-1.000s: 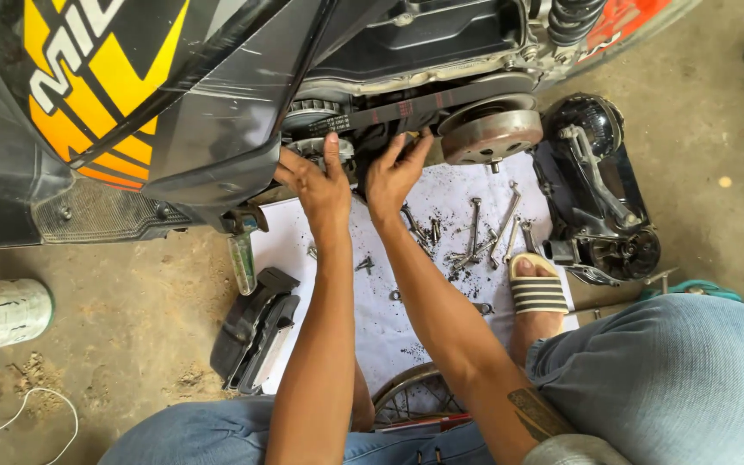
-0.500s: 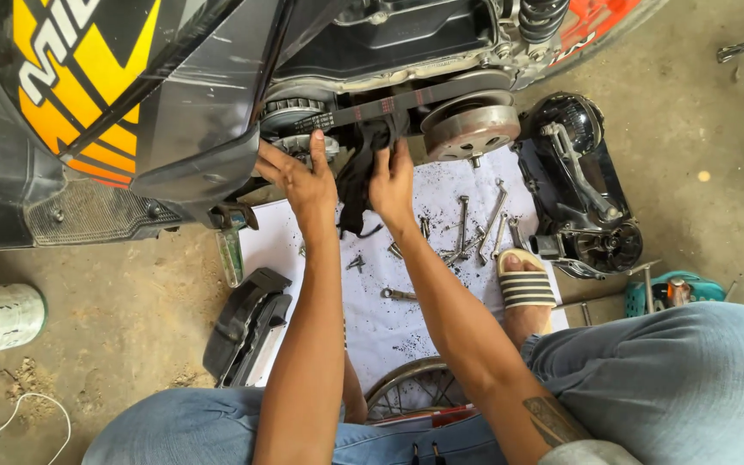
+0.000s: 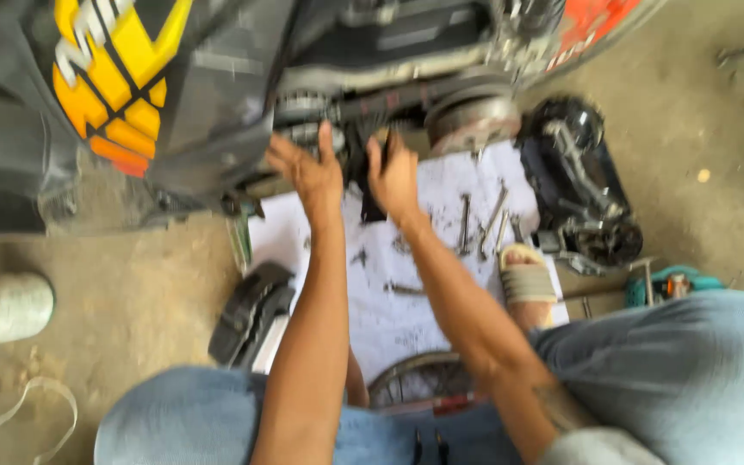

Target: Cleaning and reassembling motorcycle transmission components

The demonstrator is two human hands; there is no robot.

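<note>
A scooter lies on its side with its belt drive exposed: a black drive belt (image 3: 389, 102) runs from a front pulley (image 3: 303, 116) to a metal clutch drum (image 3: 474, 116). My left hand (image 3: 310, 168) is spread against the front pulley area. My right hand (image 3: 393, 172) reaches into the middle of the belt run, and a dark part hangs just under it; the frame is blurred, so its grip is unclear.
A white sheet (image 3: 406, 284) on the concrete floor carries several wrenches and bolts (image 3: 484, 220). The black drive cover (image 3: 583, 185) lies to the right, another black plastic cover (image 3: 251, 314) to the left. A white can (image 3: 2, 310), a teal power tool (image 3: 669, 284) and my sandalled foot (image 3: 527, 280) are nearby.
The view has shifted and blurred. Both hands stay at the belt drive; the right hand has moved slightly away from the left, and the fingers are more spread.
</note>
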